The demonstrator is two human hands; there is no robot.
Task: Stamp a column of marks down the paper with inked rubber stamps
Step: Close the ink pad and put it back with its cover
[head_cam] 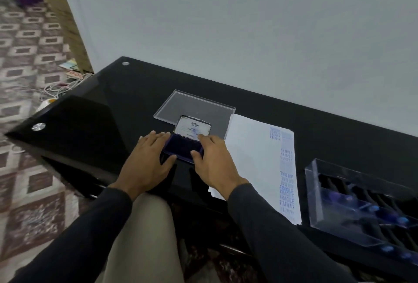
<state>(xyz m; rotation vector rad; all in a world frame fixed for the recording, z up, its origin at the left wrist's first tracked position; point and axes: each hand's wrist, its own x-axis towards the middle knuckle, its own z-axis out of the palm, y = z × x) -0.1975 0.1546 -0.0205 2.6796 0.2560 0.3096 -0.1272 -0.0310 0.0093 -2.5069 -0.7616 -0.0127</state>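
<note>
- Open dark-blue rectangular ink pad tin sitting mid-desk, hinged lid tipped up at 12 o'clock with its white label facing back, so the pad stays exposed for inking.
- Left hand laid flat at the tin's 9 o'clock side, fingers straight, thumb at the near edge; grip released, looks like just steadying the tin against sliding on the glossy black glass desk.
- Right hand at the 3 o'clock side, fingertips on the lid's right corner, thumb on the tin's near rim; lightly bracing, not clenched. Closing or just adjusting? Can't tell.
- White paper sheets just beside the tin at 3 o'clock, column of blue stamped words running down the right margin, looking nearly full.
- Clear plastic tray of dark-handled rubber stamps further out at 3 o'clock, parked within easy reach.
- Clear plastic cover lying flat at 12 o'clock behind the tin, out of the way.
</note>
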